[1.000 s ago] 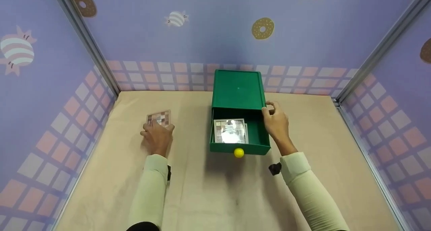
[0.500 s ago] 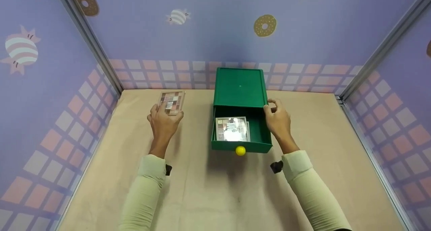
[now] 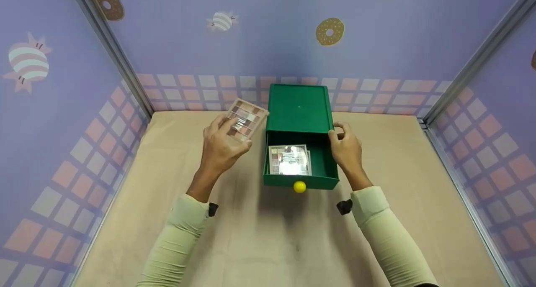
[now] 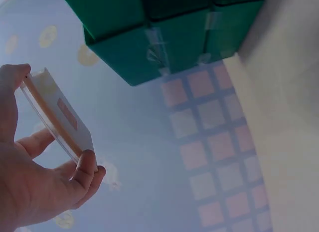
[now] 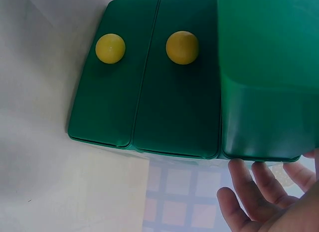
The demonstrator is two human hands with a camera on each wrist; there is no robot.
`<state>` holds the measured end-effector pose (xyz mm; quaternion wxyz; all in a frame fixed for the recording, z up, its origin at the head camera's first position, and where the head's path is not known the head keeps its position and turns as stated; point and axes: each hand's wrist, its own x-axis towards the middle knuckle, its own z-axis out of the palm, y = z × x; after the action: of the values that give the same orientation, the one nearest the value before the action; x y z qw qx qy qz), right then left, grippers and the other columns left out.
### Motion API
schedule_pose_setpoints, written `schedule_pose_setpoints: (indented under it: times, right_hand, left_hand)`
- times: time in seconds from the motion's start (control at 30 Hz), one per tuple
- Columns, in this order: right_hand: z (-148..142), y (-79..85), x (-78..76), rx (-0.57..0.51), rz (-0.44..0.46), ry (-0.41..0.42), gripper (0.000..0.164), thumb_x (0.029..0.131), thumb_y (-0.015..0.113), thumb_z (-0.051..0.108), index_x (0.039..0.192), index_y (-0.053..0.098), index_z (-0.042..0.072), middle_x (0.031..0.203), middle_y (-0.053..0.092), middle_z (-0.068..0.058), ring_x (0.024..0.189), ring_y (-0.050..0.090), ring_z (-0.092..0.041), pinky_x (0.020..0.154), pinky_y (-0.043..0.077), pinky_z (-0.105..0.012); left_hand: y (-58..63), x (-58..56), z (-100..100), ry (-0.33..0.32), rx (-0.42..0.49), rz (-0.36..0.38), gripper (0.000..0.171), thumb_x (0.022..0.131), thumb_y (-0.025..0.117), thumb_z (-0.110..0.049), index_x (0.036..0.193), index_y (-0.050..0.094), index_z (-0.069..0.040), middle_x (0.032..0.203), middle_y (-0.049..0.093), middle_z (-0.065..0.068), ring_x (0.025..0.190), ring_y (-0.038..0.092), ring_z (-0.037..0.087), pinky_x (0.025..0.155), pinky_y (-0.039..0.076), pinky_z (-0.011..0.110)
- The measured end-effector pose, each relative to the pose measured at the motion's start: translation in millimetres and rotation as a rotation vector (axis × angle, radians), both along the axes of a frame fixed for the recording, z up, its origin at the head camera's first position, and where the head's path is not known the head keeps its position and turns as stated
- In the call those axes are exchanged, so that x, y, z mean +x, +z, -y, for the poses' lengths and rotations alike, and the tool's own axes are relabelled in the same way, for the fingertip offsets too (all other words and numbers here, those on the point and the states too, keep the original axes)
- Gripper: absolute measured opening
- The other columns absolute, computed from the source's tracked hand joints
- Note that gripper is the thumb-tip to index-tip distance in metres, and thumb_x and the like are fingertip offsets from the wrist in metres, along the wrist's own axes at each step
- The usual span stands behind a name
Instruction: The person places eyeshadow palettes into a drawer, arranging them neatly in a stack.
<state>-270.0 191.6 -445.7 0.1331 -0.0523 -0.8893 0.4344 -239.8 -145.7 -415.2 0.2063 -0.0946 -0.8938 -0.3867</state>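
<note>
My left hand (image 3: pixel 220 149) holds an eyeshadow palette (image 3: pixel 247 121) by its edges, raised and tilted beside the left side of a green drawer cabinet (image 3: pixel 298 109). In the left wrist view the palette's pale underside (image 4: pixel 65 110) shows between thumb and fingers. The cabinet's top drawer (image 3: pixel 278 180) is pulled out, with a yellow round knob (image 3: pixel 300 187) on its front. Inside it lies another palette (image 3: pixel 274 158) under glare, and the edge of one more shows beneath. My right hand (image 3: pixel 346 149) rests its loosely extended fingers (image 5: pixel 244 182) against the cabinet's right side.
Two lower drawers (image 5: pixel 177 102) are pushed in, each with a yellow knob. A beige cloth (image 3: pixel 276 245) covers the table. Purple printed panels (image 3: pixel 180 40) stand at the back and both sides, joined by grey metal posts (image 3: pixel 113 52).
My left hand has lifted the palette from the left of the table and carried it up and right to the cabinet, turning it clockwise. The right hand stays at the cabinet.
</note>
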Motion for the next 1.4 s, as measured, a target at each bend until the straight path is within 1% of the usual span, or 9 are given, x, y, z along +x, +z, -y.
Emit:
schedule_pose_setpoints:
  times: [0.07,0.2,0.43,0.6,0.83,0.93,1.17,1.27,1.4]
  right_hand:
    - [0,-0.1,-0.4,0.001,0.001,0.001,0.040,0.103,0.051,0.035,0.136,0.059,0.015,0.115,0.074,-0.020,0.104,0.069,-0.038,0.091,0.052,-0.055]
    - [0,-0.6,-0.5,0.001,0.001,0.008,0.040,0.103,0.050,0.035,0.137,0.059,0.015,0.115,0.073,-0.020,0.104,0.069,-0.038,0.090,0.053,-0.055]
    - [-1,0.8,-0.3,-0.007,-0.001,0.007,0.040,0.102,0.049,0.036,0.136,0.059,0.016,0.114,0.074,-0.019,0.104,0.069,-0.037,0.090,0.053,-0.055]
    - [-1,0.8,-0.4,-0.008,-0.006,0.006,0.041,0.103,0.050,0.035,0.137,0.059,0.015,0.114,0.074,-0.020,0.104,0.069,-0.037,0.090,0.053,-0.055]
    - [0,0.5,0.1,-0.017,0.000,-0.002,0.039,0.102,0.051,0.035,0.136,0.060,0.016,0.114,0.074,-0.019,0.104,0.070,-0.037,0.091,0.052,-0.055]
    - [-1,1.5,0.0,-0.020,0.004,-0.001,0.039,0.102,0.051,0.035,0.136,0.059,0.016,0.114,0.074,-0.019,0.104,0.069,-0.037,0.092,0.052,-0.055]
    - [-1,1.1,0.0,-0.022,0.002,0.003,0.040,0.102,0.051,0.036,0.137,0.059,0.017,0.115,0.074,-0.019,0.105,0.070,-0.037,0.091,0.053,-0.055]
    - [-1,-0.1,-0.7,-0.020,0.004,0.004,0.041,0.102,0.050,0.036,0.137,0.058,0.017,0.115,0.074,-0.018,0.104,0.069,-0.037,0.090,0.053,-0.055]
    - [-1,0.9,-0.2,-0.019,0.008,0.007,0.041,0.103,0.050,0.037,0.138,0.058,0.017,0.115,0.073,-0.018,0.103,0.069,-0.037,0.089,0.054,-0.055]
  left_hand:
    - [4.8,3.1,-5,-0.062,-0.040,-0.017,0.072,0.076,0.081,-0.037,0.136,0.063,-0.002,0.147,0.051,0.022,0.129,0.049,0.040,0.110,0.034,0.056]
    - [11.7,8.5,-16,-0.164,-0.119,0.002,0.072,0.077,0.081,-0.038,0.139,0.062,-0.007,0.149,0.049,0.021,0.130,0.046,0.042,0.108,0.037,0.057]
    - [20.4,13.7,-33,-0.371,-0.305,0.067,0.073,0.078,0.080,-0.044,0.142,0.061,-0.014,0.154,0.047,0.018,0.133,0.046,0.043,0.108,0.040,0.058]
    - [21.6,13.3,-42,-0.485,-0.372,0.131,0.070,0.080,0.078,-0.045,0.141,0.062,-0.016,0.157,0.044,0.015,0.136,0.044,0.043,0.110,0.042,0.057]
    - [19.7,8.5,-49,-0.591,-0.427,0.173,0.066,0.081,0.077,-0.044,0.140,0.064,-0.017,0.156,0.046,0.014,0.138,0.042,0.040,0.111,0.042,0.057]
    - [21.0,4.7,-52,-0.622,-0.440,0.188,0.066,0.080,0.076,-0.044,0.140,0.064,-0.018,0.155,0.047,0.013,0.137,0.042,0.039,0.112,0.041,0.056]
    - [20.9,-7.4,-56,-0.665,-0.448,0.230,0.061,0.083,0.073,-0.039,0.139,0.064,-0.018,0.158,0.044,0.012,0.143,0.039,0.037,0.117,0.037,0.055]
    - [20.2,-10.4,-56,-0.677,-0.440,0.254,0.059,0.085,0.073,-0.034,0.140,0.063,-0.018,0.161,0.040,0.012,0.147,0.036,0.037,0.120,0.032,0.057]
    - [19.7,-11.5,-55,-0.686,-0.444,0.274,0.060,0.086,0.072,-0.032,0.143,0.061,-0.019,0.163,0.037,0.012,0.149,0.034,0.039,0.121,0.028,0.060]
